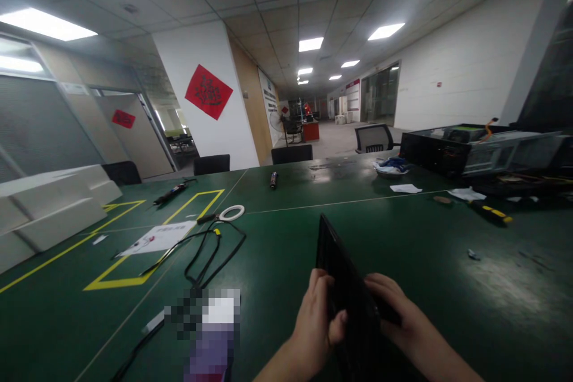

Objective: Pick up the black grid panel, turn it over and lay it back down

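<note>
My left hand (316,319) grips the black panel (342,274) from its left face, thumb curled on the edge | my right hand (396,313) clasps its right face — panel stands on edge between them (tilted away) over the green table (286,239) | black cable (210,250) lies well left.

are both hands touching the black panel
Touching. The head view shows the left hand wrapped on the black panel with its thumb across the face, and the right hand with fingers laid over the panel's right edge.
</note>
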The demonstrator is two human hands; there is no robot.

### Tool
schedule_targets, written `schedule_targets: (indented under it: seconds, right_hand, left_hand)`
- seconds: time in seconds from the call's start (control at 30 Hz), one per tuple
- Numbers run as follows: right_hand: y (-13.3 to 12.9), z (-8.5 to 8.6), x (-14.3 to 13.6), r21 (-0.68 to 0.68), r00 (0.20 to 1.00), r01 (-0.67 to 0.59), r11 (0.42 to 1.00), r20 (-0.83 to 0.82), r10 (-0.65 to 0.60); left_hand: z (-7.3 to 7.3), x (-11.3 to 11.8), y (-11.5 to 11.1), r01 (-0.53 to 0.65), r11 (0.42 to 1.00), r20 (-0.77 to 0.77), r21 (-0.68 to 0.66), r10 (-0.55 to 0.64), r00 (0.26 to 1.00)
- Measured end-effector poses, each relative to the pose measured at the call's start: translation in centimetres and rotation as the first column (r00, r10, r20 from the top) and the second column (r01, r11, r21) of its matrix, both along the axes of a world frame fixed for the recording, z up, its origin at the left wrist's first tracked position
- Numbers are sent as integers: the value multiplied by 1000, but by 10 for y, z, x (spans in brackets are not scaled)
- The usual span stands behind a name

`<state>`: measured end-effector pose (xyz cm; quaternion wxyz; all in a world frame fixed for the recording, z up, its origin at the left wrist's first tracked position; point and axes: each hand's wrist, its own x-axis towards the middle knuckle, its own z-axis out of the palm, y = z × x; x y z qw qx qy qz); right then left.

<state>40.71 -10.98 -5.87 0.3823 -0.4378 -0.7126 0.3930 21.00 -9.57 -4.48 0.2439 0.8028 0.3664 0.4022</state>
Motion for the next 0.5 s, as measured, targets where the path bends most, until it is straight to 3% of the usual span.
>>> schedule_targets:
  seconds: [0.17, 0.33, 0.5]
  right_hand:
    - [2, -3, -4, 106, 998, -63, 992, 34, 60]
    - [5, -16, 0, 97, 998, -22, 995, 69, 16]
    - [5, -14, 2, 101, 997, -39, 994, 73, 32]
  left_hand:
    - [-1, -7, 0, 23, 1000, -40, -10, -23, 999]
    - [-4, -7, -5, 80, 996, -42, -40, -82, 996]
    - [-6, -6, -7, 101, 994, -7, -47, -101, 995]
